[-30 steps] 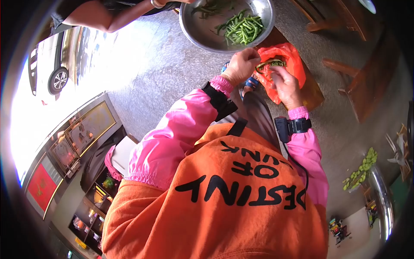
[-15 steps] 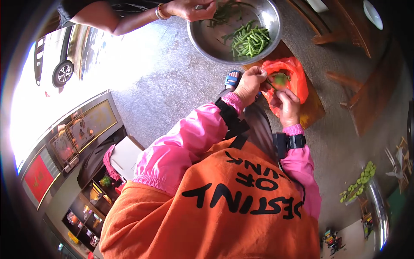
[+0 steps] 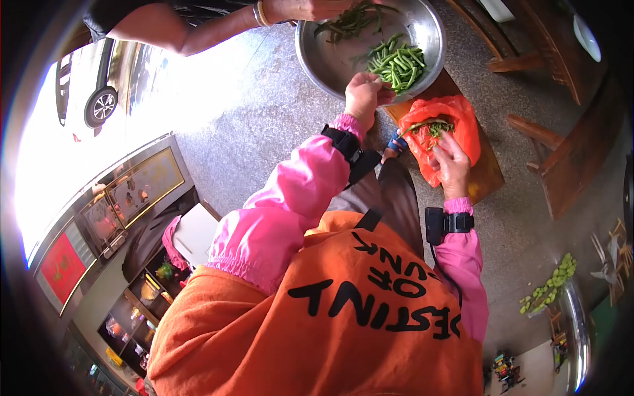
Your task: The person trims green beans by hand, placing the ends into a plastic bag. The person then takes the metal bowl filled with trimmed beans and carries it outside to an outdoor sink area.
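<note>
My left hand [image 3: 365, 99] is at the near rim of a wide metal basin [image 3: 323, 72], beside a pile of green bean pieces [image 3: 399, 66]. Its fingers are curled together, and I cannot make out what is between them. My right hand [image 3: 452, 164] is over a red plastic bag [image 3: 462, 115], its thumb and forefinger apart with nothing visible between them. Inside the bag's mouth lie green trimmings [image 3: 438, 127], with one long strip across them. Longer uncut beans [image 3: 353, 23] lie in the far left part of the basin.
Another person's arm [image 3: 218, 30] reaches over the basin's far left side. A wooden bench [image 3: 485, 178] supports the bag. Wooden stools [image 3: 558, 155] stand at the right, and a blue sandal [image 3: 397, 142] shows below the basin.
My hands have come apart: the left moved up to the basin's rim, while the right stayed over the bag with its fingers loosened. The other person's hand shifted right over the basin.
</note>
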Motion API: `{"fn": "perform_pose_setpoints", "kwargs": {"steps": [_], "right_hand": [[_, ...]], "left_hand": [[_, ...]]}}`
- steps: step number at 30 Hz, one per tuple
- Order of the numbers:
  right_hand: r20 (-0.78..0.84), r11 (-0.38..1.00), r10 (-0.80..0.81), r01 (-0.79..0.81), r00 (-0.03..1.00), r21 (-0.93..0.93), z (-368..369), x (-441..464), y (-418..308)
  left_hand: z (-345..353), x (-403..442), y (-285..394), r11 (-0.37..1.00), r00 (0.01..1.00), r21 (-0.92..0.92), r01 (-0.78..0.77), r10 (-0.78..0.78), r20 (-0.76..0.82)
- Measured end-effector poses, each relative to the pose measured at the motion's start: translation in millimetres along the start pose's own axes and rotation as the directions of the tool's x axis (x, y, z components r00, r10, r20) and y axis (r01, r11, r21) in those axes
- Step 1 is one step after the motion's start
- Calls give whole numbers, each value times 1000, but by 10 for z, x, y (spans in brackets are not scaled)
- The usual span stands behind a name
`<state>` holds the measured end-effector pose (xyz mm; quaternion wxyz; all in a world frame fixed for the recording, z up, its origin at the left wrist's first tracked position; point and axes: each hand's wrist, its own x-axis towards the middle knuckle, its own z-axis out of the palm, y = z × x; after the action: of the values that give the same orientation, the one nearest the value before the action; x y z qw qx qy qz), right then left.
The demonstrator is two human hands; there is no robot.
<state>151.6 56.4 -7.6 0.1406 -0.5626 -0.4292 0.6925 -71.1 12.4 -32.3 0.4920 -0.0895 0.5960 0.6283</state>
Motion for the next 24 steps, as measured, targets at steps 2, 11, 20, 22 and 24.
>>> {"fn": "perform_pose_setpoints", "kwargs": {"steps": [2,11,20,22,24], "right_hand": [[-35,1000,4,-4,999,-6,-62,44,53],[-254,1000,-10,14,967,11,-328,158,430],[-264,990,109,-80,958,118,-244,-67,598],[-258,987,116,-82,959,136,-220,-97,668],[-231,983,135,-101,963,151,-190,-114,704]], "left_hand": [[-44,162,54,997,999,80,-10,13,-29],[-405,1008,360,14,804,937,-350,517,293],[-98,1366,535,-36,944,947,-320,73,322],[-244,1483,454,-32,930,954,-299,215,299],[-346,1561,436,-78,835,952,-294,463,296]]}}
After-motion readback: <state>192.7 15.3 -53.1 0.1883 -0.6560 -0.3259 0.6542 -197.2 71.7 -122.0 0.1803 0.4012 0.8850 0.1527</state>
